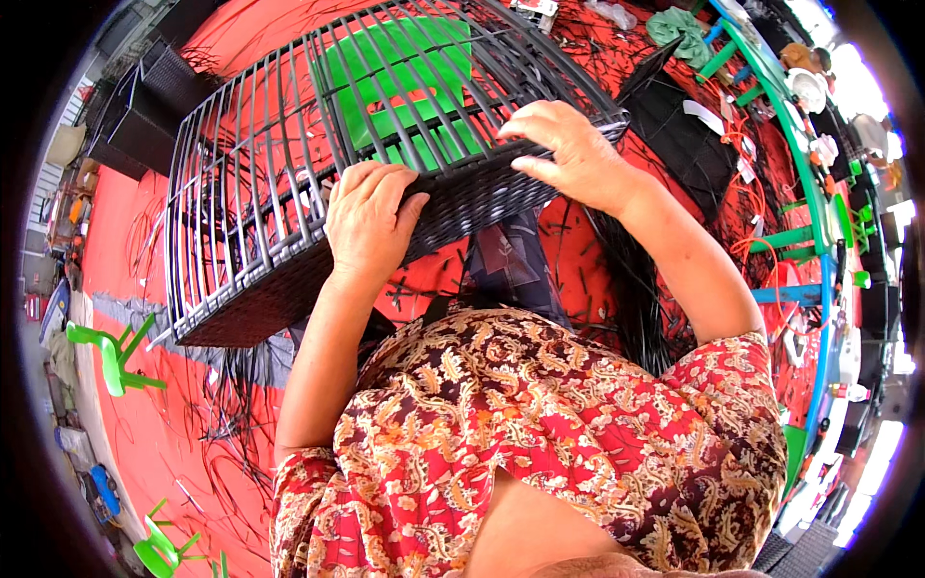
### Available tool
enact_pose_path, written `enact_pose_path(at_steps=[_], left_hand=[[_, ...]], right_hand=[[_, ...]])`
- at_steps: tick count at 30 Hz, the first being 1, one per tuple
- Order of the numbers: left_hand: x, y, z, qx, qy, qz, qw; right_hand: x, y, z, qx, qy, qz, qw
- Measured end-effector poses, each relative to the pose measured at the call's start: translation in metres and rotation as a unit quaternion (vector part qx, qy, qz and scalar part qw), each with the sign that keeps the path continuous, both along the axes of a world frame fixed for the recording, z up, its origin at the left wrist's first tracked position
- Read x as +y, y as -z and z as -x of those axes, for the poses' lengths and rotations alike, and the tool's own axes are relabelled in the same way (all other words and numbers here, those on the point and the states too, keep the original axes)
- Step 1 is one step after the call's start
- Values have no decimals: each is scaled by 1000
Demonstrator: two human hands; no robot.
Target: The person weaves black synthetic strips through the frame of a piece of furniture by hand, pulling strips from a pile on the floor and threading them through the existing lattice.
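A black woven wicker frame [453,207] leans in front of me, with a closely woven band along its near edge and long bare grey-black bars [289,135] running away from it. My left hand [366,222] is closed over the top of that edge, its fingers wrapped on the rim and the thumb toward the right. Farther right on the same edge, my right hand [573,159] has bent fingers, the thumb apart from them, and no visible strand between. The tips of some left fingers are hidden behind the rim.
A green plastic chair [390,82] shows through the bars. Black strands [626,279] hang and lie on the red floor covering [145,385]. At left stand dark wicker pieces [145,106] and a small green chair [116,352]. A green and blue frame [805,193] curves along the right.
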State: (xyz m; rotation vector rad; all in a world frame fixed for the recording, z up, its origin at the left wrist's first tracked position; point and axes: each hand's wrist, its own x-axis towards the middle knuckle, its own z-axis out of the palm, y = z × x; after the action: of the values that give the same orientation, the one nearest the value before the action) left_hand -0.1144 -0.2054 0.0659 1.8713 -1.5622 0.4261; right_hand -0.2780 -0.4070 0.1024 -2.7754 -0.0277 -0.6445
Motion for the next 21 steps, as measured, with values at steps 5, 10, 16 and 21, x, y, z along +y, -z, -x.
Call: enact_pose_path(at_steps=[5, 10, 16, 21], left_hand=[[-3, -3, -6, 46, 23, -1, 999], [-3, 0, -8, 69, 16, -2, 998], [-1, 2, -5, 34, 27, 27, 999], [8, -2, -3, 61, 65, 80, 993]], right_hand=[[23, 11, -25, 19, -7, -14, 1000], [31, 10, -31, 39, 12, -25, 999], [40, 11, -28, 19, 24, 1, 1000], [44, 9, -28, 14, 32, -2, 999]])
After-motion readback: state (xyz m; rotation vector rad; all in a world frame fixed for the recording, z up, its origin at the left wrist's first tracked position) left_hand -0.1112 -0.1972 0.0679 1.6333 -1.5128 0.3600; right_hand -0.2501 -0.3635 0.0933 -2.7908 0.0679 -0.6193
